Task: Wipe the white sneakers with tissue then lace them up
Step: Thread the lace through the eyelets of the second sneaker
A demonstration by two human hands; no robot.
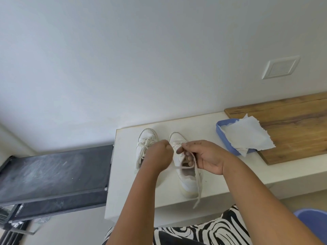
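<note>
Two white sneakers stand side by side on a white counter, toes toward the wall. The left sneaker is laced with a bow. Over the right sneaker both my hands work its lace, which loops across the shoe's opening and trails past the heel. My right hand pinches the lace above the tongue. My left hand is closed in a fist between the two shoes; the lace end inside it is hidden. White tissue lies in a blue tray to the right.
A wooden board lies at the right under the tray's far side. A dark treadmill deck sits left of the counter. A white wall rises behind. Blue plastic shows at the bottom right, and black-and-white patterned clothing below.
</note>
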